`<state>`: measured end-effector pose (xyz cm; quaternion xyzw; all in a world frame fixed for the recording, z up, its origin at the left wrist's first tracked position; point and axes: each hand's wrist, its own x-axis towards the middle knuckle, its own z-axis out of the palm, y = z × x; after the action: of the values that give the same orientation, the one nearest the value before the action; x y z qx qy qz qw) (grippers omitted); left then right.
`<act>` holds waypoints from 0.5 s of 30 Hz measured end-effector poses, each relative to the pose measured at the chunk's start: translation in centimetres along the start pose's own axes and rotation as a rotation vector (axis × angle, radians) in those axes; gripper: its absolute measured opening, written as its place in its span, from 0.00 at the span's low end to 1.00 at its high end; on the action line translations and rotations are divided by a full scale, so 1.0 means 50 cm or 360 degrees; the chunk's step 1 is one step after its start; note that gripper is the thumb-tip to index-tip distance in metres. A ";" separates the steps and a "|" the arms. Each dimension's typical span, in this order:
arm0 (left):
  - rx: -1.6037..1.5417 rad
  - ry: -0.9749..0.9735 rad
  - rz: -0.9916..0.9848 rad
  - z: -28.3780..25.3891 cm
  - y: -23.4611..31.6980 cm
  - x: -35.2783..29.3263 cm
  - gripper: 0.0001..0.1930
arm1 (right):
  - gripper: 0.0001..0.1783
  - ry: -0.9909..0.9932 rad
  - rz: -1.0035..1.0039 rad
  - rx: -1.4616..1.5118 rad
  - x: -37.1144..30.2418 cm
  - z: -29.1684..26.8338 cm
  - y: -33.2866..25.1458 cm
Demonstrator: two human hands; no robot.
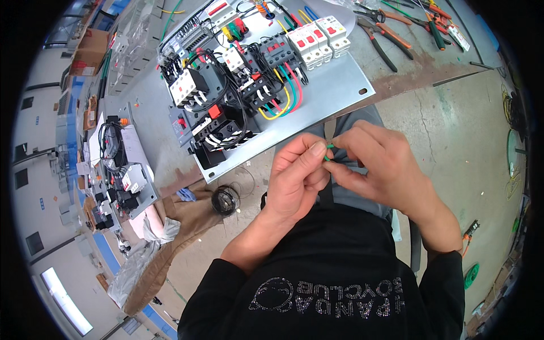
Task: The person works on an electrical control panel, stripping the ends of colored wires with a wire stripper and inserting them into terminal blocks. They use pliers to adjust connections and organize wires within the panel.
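Observation:
My left hand (296,180) is closed, with thumb and forefinger pinching a short piece of green wire (330,146). Facing it, my right hand (378,164) pinches at the same wire from the other side, fingertips nearly meeting. Only small bits of green show between the fingers; the rest of the wire is hidden. Both hands are over my lap, just off the near edge of a metal mounting plate (340,90). On that plate are contactors (186,88), circuit breakers (309,44) and a loop of yellow, green and red wires (292,93).
Pliers (382,37) and other hand tools lie on the bench at the far right. Another wired panel (135,180) stands at the left, by a person's brown-trousered leg (187,221). A coil of black wire (225,200) hangs or lies below the bench edge.

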<state>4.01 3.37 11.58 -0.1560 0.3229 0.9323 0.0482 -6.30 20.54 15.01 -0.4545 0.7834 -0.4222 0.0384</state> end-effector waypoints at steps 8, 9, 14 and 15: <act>0.0241 0.0066 -0.0006 -0.003 0.024 0.005 0.11 | 0.19 0.0159 -0.0041 -0.0049 0.008 0.010 0.016; 0.0282 0.0079 -0.0006 -0.001 0.027 0.004 0.12 | 0.19 0.0190 -0.0032 -0.0052 0.010 0.010 0.015; 0.0281 0.0051 -0.0078 -0.015 0.026 -0.005 0.12 | 0.21 0.0010 -0.0157 -0.0205 0.006 0.003 0.020; 0.0257 0.0012 -0.0092 -0.018 0.025 -0.006 0.12 | 0.21 0.0004 -0.0176 -0.0223 0.008 0.003 0.020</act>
<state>4.30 1.82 11.73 -0.1644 0.3925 0.9008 0.0863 -7.15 20.39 14.37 -0.4981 0.7848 -0.3683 -0.0179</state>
